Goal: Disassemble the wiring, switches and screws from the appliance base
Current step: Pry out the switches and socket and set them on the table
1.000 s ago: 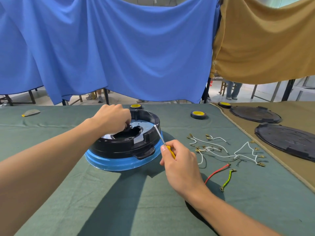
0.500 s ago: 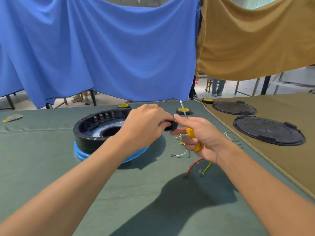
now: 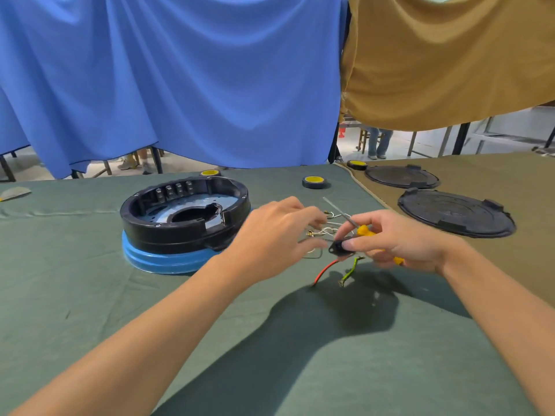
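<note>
The appliance base (image 3: 186, 232), a black ring on a blue bottom, sits on the green cloth left of centre. To its right my right hand (image 3: 399, 244) grips a yellow-handled screwdriver (image 3: 365, 231) with the shaft pointing up and left. Its thumb and fingertip also pinch a small black switch part (image 3: 338, 247). My left hand (image 3: 276, 235) hovers just left of that part with fingers loosely extended and nothing in them. Under the hands lie loose white wires (image 3: 326, 231), a red wire (image 3: 326, 270) and a green-yellow wire (image 3: 350, 271).
Yellow-and-black tape rolls (image 3: 313, 182) (image 3: 210, 173) (image 3: 356, 164) stand behind the base. Two black round covers (image 3: 453, 213) (image 3: 401, 176) lie on the brown cloth to the right. A grey object (image 3: 15, 193) is at the far left edge. Blue and brown cloths hang behind.
My left hand lifted a small black part out of the base and carried it right. The right hand now pinches it, and the left hand's fingers have let go.
</note>
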{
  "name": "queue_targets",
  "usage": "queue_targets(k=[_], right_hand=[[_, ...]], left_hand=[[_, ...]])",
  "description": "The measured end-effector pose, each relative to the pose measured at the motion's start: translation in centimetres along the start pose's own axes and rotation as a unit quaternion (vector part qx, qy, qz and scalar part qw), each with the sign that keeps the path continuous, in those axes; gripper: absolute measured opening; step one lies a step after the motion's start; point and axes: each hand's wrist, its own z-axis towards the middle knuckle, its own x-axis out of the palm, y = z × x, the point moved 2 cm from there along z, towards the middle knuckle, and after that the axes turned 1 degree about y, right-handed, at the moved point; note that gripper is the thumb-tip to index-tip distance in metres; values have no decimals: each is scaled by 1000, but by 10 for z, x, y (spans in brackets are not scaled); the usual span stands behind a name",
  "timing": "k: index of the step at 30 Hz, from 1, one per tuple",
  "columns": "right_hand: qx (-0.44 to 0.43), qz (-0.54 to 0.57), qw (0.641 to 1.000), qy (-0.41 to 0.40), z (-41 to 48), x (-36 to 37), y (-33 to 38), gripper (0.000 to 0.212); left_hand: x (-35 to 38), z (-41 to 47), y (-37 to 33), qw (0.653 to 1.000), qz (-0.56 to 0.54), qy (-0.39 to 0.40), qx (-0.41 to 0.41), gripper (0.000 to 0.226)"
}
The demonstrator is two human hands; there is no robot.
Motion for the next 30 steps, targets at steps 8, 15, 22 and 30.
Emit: queue_targets(k=[8, 15, 22, 30], right_hand=[[-15, -233, 968, -87, -9, -26, -17, 10], [-25, -225, 966, -125, -11, -47, -25, 19], [4, -237, 963, -125, -7, -47, -30, 23], [-30, -223, 956, -189, -8, -35, -5, 10]], left_hand=[[-11, -12, 49, 978, 194, -1, -80, 26], [-9, -34, 58, 957, 286, 4, -45, 14], [-9, -45, 66, 955, 282, -25, -84, 21], [-15, -51, 75, 954, 282, -43, -95, 41]])
